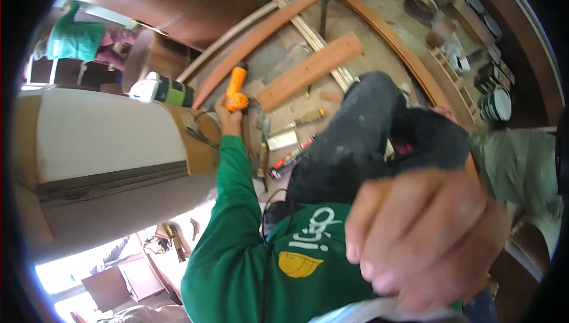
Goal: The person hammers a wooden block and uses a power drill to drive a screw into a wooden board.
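My left hand (230, 120), in a green sleeve, reaches forward and has its fingers round one end of an orange power tool (237, 86). The tool has a black tip; its exact kind I cannot make out. Close to the camera at lower right is my right hand (424, 234), large and slightly blurred, with curled fingers. What lies inside them, if anything, is hidden. A pale blue-white cloth-like edge (385, 311) shows just below it. Near the left hand lie a reddish wooden board (311, 73), a yellow-handled tool (309, 117), a small white block (283, 140) and a red-and-black tube (292, 158).
Curved wooden strips (258, 44) cross the floor ahead. A white-and-green bucket (172, 92) stands at left, beside a large pale panel (109, 136). Another bucket (495, 104) and boxes are at right. A co-worker in green (76, 40) is at far left. My dark-trousered legs (355, 139) are folded below.
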A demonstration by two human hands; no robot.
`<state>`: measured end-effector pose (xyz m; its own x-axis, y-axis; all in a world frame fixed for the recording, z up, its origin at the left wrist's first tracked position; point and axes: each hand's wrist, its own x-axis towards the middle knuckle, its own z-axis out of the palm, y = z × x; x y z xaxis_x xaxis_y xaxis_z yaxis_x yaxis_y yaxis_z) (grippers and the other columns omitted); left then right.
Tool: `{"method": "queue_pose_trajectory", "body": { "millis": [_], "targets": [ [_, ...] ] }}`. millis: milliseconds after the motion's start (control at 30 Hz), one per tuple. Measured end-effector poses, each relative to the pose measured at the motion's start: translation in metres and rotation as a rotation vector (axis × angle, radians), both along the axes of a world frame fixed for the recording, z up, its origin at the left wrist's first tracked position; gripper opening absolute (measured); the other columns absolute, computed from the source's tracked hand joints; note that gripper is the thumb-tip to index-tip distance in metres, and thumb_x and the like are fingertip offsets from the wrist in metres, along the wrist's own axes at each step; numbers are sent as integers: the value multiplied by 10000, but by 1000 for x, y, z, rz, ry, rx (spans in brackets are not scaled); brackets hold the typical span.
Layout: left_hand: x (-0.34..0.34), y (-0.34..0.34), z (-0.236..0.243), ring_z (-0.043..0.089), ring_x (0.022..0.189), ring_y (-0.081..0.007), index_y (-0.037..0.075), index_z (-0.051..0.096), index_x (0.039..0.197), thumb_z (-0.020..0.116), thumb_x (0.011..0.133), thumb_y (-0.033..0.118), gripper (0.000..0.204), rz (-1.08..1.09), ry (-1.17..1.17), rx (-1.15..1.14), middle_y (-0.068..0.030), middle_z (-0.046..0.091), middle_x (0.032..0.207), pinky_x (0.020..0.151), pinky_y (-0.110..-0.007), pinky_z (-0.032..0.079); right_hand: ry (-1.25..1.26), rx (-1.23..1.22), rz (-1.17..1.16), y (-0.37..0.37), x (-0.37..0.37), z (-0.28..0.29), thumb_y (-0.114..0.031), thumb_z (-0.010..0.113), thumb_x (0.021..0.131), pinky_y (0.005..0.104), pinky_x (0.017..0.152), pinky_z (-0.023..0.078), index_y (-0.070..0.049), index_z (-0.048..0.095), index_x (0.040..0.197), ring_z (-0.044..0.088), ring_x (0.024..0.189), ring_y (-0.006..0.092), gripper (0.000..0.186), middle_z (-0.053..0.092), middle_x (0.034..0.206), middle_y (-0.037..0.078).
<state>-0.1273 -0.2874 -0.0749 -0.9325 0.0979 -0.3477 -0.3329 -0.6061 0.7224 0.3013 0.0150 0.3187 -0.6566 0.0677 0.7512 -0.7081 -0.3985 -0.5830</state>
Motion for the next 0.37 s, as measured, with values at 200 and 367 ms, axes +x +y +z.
{"method": "queue_pose_trajectory", "body": {
  "millis": [200,367],
  "targets": [
    [-11,-17,-15,723,891,-278,11,590,1248,502,1069,305,355,-119,-96,-100,-118,693,1053,770,-453,630,-298,-445,-489,-77,20,49,-246,486,1092,388,670,505,-161,520,763,582,661,213,341,611,757,-11],
    [-8,-28,-1,736,940,-267,88,546,1389,580,1081,302,377,-39,-58,-424,-112,682,1173,741,-500,650,113,-50,-420,11,-1,-12,-219,678,1046,372,684,549,-8,549,1352,655,804,202,393,696,982,120]
  ]
}}
